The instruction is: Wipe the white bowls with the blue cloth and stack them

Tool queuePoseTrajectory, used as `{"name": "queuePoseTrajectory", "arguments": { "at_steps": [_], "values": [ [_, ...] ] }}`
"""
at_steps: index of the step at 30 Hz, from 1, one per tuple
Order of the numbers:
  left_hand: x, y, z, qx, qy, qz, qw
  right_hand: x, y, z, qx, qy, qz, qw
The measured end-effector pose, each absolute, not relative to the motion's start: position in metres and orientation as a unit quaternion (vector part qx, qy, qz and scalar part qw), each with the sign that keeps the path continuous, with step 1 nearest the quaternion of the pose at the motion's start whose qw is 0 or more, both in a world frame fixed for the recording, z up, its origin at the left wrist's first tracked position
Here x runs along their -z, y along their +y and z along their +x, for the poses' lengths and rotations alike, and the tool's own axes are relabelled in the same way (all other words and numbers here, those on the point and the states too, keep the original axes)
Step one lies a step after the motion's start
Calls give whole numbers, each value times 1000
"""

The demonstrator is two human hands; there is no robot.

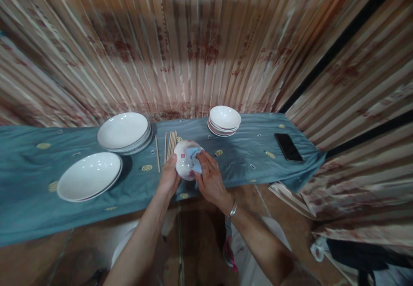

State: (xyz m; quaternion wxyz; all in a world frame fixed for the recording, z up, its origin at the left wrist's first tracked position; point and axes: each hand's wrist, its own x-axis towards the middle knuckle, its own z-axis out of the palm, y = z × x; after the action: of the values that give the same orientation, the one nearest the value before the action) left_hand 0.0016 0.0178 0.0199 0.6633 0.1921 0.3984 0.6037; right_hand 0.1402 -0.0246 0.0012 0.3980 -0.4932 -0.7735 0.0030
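My left hand grips the left rim of a small white bowl with red marks on its outer side. The bowl is tilted, its outside facing up toward me, above the front part of the table. Pressed against its right side is a light blue cloth, pinched in my right hand. Several wooden chopsticks lie just behind and left of the bowl, partly hidden by it. A stack of small white bowls stands farther back to the right.
On the left are a tall stack of white plates and a lower stack nearer the front edge. A black phone lies at the right end of the blue tablecloth. Pleated curtains hang behind the table and to the right.
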Motion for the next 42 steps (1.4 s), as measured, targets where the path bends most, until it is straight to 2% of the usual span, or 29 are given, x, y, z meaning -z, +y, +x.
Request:
{"name": "queuePoseTrajectory", "arguments": {
  "at_steps": [11, 24, 42],
  "values": [
    [-16, 17, 0, -609, 371, 223, 664, -1, -16, 146, 27, -754, -544, 368],
    [-17, 22, 4, -638, 377, 187, 645, -7, -31, 144, -25, -761, -488, 426],
    [-19, 14, 2, -598, 392, 249, 653, -1, -17, 148, 32, -756, -544, 362]
  ]
}}
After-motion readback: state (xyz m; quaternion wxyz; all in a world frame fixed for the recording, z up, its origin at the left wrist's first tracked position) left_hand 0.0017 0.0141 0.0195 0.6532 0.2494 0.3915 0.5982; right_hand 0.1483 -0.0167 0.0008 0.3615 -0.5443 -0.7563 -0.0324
